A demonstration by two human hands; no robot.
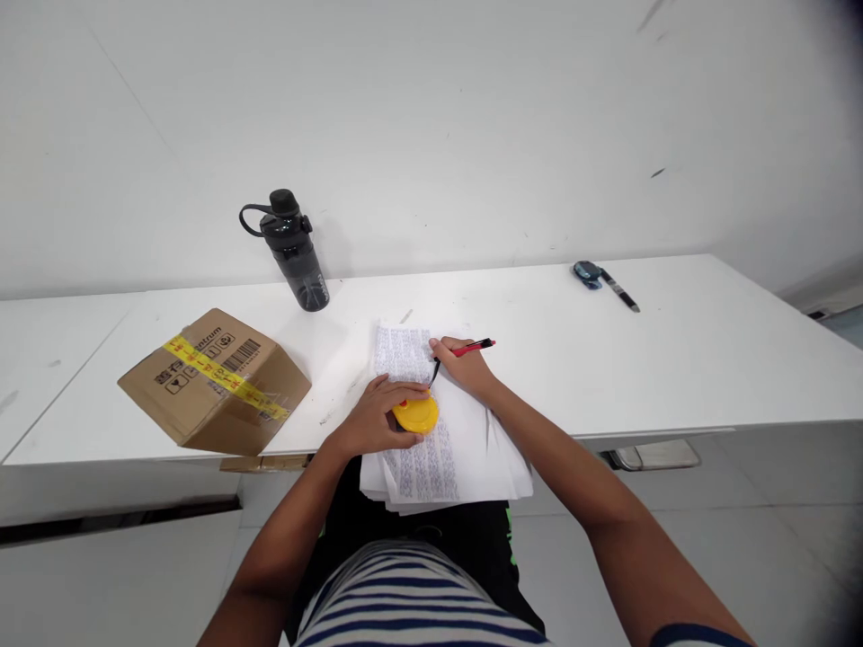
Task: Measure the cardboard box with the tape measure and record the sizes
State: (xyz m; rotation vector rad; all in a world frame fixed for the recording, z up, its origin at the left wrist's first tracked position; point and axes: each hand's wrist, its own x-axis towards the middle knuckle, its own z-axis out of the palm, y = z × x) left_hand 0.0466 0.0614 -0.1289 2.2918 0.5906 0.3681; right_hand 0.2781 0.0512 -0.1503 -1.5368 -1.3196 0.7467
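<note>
A stack of paper sheets (499, 458) covered in columns of small handwriting lies at the table's front edge, partly overhanging it. My left hand (374, 418) rests on the sheets with its fingers curled around a rounded yellow tape measure (416, 415) that has a red spot on top. Just above and to the right, my right hand (465, 364) pinches a red and black pen (477, 347), its back end pointing right. A thin black strip runs between the two hands; I cannot tell whether it belongs to the tape measure or the pen.
On the white table (566, 359), a taped cardboard box (216, 382) sits at the left edge. Behind it stands a dark water bottle (297, 256) by the wall. At the back right lie a small dark blue object (586, 272) and a black marker (620, 292).
</note>
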